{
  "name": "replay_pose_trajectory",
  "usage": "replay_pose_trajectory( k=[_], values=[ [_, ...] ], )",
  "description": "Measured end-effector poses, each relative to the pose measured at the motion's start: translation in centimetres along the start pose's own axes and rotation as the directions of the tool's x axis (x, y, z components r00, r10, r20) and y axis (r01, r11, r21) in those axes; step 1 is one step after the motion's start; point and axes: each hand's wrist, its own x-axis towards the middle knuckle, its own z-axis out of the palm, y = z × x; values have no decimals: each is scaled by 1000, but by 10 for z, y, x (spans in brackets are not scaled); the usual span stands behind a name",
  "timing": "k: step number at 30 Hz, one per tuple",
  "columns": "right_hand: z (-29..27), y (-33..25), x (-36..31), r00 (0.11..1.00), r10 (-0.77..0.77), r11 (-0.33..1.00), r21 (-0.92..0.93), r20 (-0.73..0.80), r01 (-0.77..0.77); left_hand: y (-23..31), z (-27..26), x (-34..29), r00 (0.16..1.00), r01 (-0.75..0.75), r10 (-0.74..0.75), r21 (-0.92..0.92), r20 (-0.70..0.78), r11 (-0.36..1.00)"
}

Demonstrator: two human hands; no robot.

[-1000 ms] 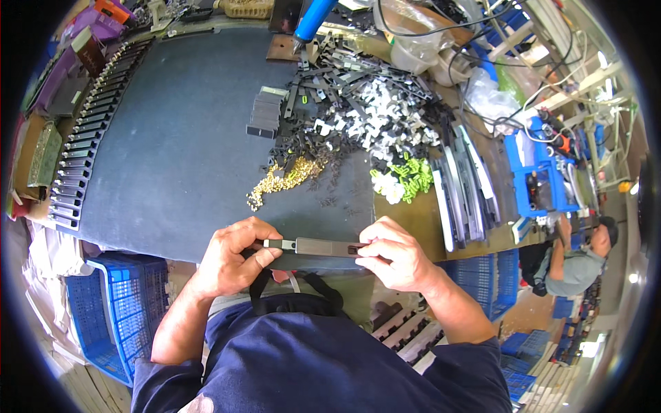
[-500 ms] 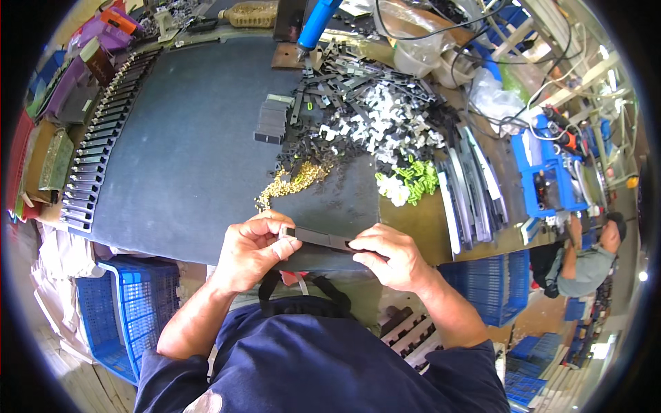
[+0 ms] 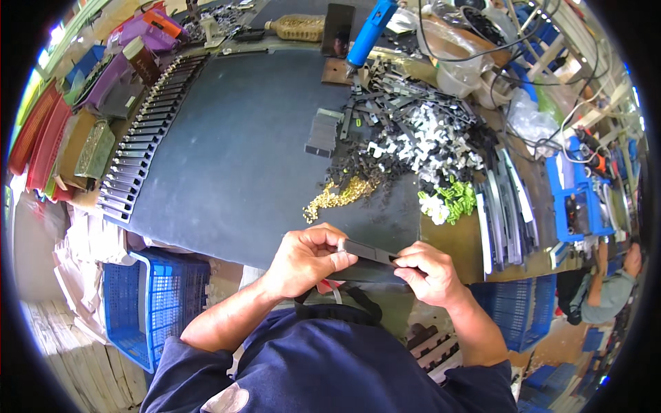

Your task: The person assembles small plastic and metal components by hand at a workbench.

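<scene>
A short, flat dark grey bar (image 3: 372, 252) is held level between my two hands, just above the table's front edge. My left hand (image 3: 306, 263) pinches its left end between thumb and fingers. The other end sits in the fingertips of my right hand (image 3: 432, 274), which partly hide it. Beyond the hands lies a heap of tiny gold-coloured metal parts (image 3: 339, 198), with small black parts behind it. Bright green plastic pieces (image 3: 457, 199) and a heap of white plastic clips (image 3: 446, 144) lie farther right. A stack of grey bars (image 3: 321, 133) stands mid-table.
Dark bars stand in a long row (image 3: 143, 146) along the left of the dark mat (image 3: 227, 144). A blue power screwdriver (image 3: 372, 34) hangs at the back. Long metal strips (image 3: 506, 213) lie on the right. Blue crates (image 3: 165, 296) flank me below; another person (image 3: 609, 289) is far right.
My view has turned left, so the table and its heaps appear farther right. Both hands keep hold of the bar, with little change in their grip.
</scene>
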Motion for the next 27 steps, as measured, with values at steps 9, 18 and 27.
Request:
replay_pose_trajectory(
  k=[9,18,27],
  values=[
    [-12,-10,5,995,90,995,44,38,-92,9,-5,12,998,-28,32,79,-53,996],
    [3,-22,2,717,685,445,708,125,-548,13,-7,12,885,-370,461,501,-68,783],
    [18,-33,18,657,723,280,778,215,-562,15,-18,13,823,-455,563,684,79,570]
  ],
)
